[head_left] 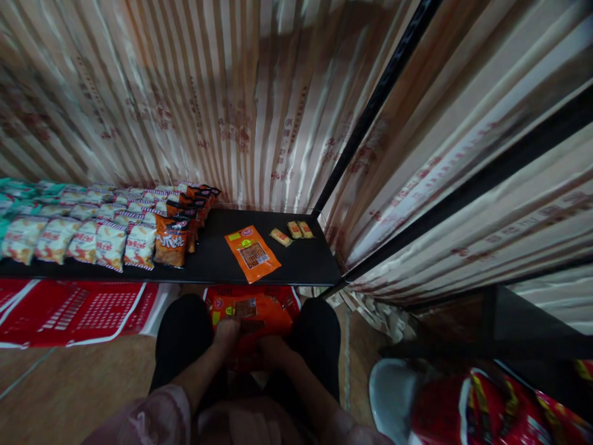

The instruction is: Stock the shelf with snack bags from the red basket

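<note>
My left hand [227,334] is closed at the lower left part of an orange package [269,309], which lies over a red basket [297,298] between my knees. My right hand [273,349] is at the lower edge of the orange things there; its fingers are hidden in shadow. On the black shelf [301,266] in front of me lies a flat orange packet [253,253] with a brown window. Small yellow wrapped pieces [281,237] lie to its right, near the shelf's end.
White snack bags [110,244] and orange-black bags [171,240] stand in rows on the shelf's left. A red basket [97,309] is below them. Black posts [370,99] rise at the right. A pale stool [393,395] and red packages [440,411] are at lower right.
</note>
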{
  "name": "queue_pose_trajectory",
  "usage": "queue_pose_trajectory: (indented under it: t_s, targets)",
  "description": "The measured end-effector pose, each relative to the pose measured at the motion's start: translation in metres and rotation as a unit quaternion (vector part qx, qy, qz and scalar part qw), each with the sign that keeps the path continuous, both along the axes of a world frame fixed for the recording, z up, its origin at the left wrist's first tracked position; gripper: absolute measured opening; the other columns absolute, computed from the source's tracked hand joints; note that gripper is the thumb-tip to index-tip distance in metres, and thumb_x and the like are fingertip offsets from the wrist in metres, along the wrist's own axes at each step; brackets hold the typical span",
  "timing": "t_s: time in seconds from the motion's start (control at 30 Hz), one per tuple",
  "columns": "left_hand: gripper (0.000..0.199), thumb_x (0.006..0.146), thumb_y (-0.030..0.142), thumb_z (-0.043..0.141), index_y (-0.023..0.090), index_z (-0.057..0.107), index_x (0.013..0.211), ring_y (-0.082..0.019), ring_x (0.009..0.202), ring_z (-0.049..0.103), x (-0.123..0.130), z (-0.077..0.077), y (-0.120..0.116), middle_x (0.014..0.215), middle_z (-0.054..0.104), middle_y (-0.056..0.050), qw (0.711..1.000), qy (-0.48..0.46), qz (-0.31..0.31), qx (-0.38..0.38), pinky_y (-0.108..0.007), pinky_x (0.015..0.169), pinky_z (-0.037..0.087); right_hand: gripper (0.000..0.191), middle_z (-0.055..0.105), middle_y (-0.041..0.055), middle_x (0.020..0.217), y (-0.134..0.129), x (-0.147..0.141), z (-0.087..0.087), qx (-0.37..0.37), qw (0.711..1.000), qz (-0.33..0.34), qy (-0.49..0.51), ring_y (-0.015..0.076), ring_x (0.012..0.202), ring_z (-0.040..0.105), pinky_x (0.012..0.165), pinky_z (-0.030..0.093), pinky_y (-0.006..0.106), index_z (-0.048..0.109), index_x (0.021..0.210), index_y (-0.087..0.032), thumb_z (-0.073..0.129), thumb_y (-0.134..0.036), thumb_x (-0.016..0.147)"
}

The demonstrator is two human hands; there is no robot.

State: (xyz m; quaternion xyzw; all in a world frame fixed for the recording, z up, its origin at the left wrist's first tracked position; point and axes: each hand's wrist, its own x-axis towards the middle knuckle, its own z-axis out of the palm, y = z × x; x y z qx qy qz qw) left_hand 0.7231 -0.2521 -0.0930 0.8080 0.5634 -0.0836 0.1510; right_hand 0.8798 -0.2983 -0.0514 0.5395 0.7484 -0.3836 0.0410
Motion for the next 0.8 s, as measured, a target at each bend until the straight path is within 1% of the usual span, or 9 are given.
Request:
queue_pose_trajectory:
  t_s: [0.07,0.13,0.27,0.33,0.43,0.5,0.57,0.7,0.8]
  targets:
    - [0.033,0.08,0.005,0.04,0.011,0.056,0.109,-0.021,0.088,0.062,-0.002,0.002,-0.003,0.092,0.065,-0.013,1.0,-0.006,0.006,0.003,-0.028,0.072,0.048,0.027,0.07,0.0039,0.096,0.004,0.003,0.001,-0.007,1.0,-0.003,0.024,0.0208,0.086,0.063,0.073,0.044,0.026,0.068,0.097,-0.024,0.053,-0.029,0.076]
    - [0.03,0.08,0.004,0.038,0.011,0.058,0.102,-0.021,0.089,0.061,-0.004,0.003,-0.008,0.093,0.065,-0.013,1.0,-0.012,0.017,0.005,-0.029,0.072,0.047,0.026,0.07,0.0047,0.095,0.008,0.003,0.001,-0.013,0.998,-0.028,0.053,0.02,0.083,0.062,0.071,0.044,0.026,0.068,0.096,-0.022,0.05,-0.027,0.078]
    - [0.028,0.08,0.003,0.037,0.01,0.059,0.096,-0.021,0.092,0.06,-0.009,0.007,-0.016,0.094,0.064,-0.012,0.998,-0.032,0.044,0.013,-0.029,0.074,0.047,0.024,0.069,0.007,0.084,0.013,-0.005,-0.003,0.022,0.985,-0.131,0.108,0.017,0.074,0.061,0.066,0.042,0.025,0.067,0.084,-0.015,0.045,-0.024,0.081]
    - [0.027,0.08,0.003,0.037,0.011,0.059,0.094,-0.02,0.092,0.06,-0.012,0.008,-0.019,0.093,0.064,-0.011,0.997,-0.046,0.06,0.02,-0.028,0.075,0.047,0.025,0.067,0.0048,0.075,0.014,-0.009,-0.004,0.058,0.972,-0.174,0.149,0.0144,0.069,0.059,0.064,0.041,0.023,0.065,0.075,-0.016,0.042,-0.024,0.083]
    - [0.027,0.079,0.003,0.036,0.011,0.058,0.093,-0.019,0.089,0.061,-0.014,0.008,-0.022,0.091,0.064,-0.011,0.993,-0.077,0.082,0.031,-0.028,0.075,0.046,0.028,0.064,0.0016,0.066,0.015,-0.012,-0.002,0.076,0.955,-0.212,0.193,0.0126,0.062,0.058,0.06,0.041,0.022,0.062,0.071,-0.017,0.039,-0.026,0.084]
    - [0.028,0.077,0.001,0.035,0.012,0.058,0.089,-0.018,0.087,0.061,-0.014,0.007,-0.025,0.088,0.063,-0.011,0.989,-0.108,0.093,0.038,-0.027,0.075,0.046,0.029,0.064,0.001,0.065,0.017,-0.011,-0.001,0.077,0.953,-0.227,0.187,0.0127,0.06,0.058,0.06,0.041,0.023,0.062,0.073,-0.018,0.038,-0.028,0.085]
    - [0.027,0.074,0.001,0.035,0.014,0.057,0.084,-0.017,0.084,0.061,-0.015,0.007,-0.027,0.084,0.063,-0.008,0.983,-0.144,0.104,0.046,-0.026,0.075,0.046,0.028,0.066,0.0027,0.07,0.02,-0.009,-0.002,0.09,0.955,-0.24,0.151,0.0139,0.064,0.059,0.063,0.042,0.024,0.063,0.078,-0.018,0.037,-0.027,0.084]
    - [0.025,0.072,0.004,0.034,0.018,0.054,0.078,-0.014,0.079,0.06,-0.015,0.005,-0.031,0.08,0.063,-0.005,0.963,-0.229,0.121,0.07,-0.025,0.074,0.047,0.025,0.066,0.0097,0.097,0.023,-0.005,-0.012,0.133,0.955,-0.261,0.054,0.0189,0.092,0.06,0.08,0.042,0.027,0.063,0.094,-0.015,0.045,-0.021,0.079]
    - [0.026,0.074,0.006,0.031,0.019,0.052,0.079,-0.014,0.084,0.061,-0.017,0.002,-0.033,0.084,0.064,-0.006,0.945,-0.285,0.135,0.089,-0.027,0.078,0.048,0.027,0.066,0.0107,0.101,0.02,-0.003,-0.019,0.121,0.961,-0.249,0.023,0.02,0.098,0.058,0.086,0.04,0.028,0.063,0.098,-0.014,0.047,-0.021,0.078]
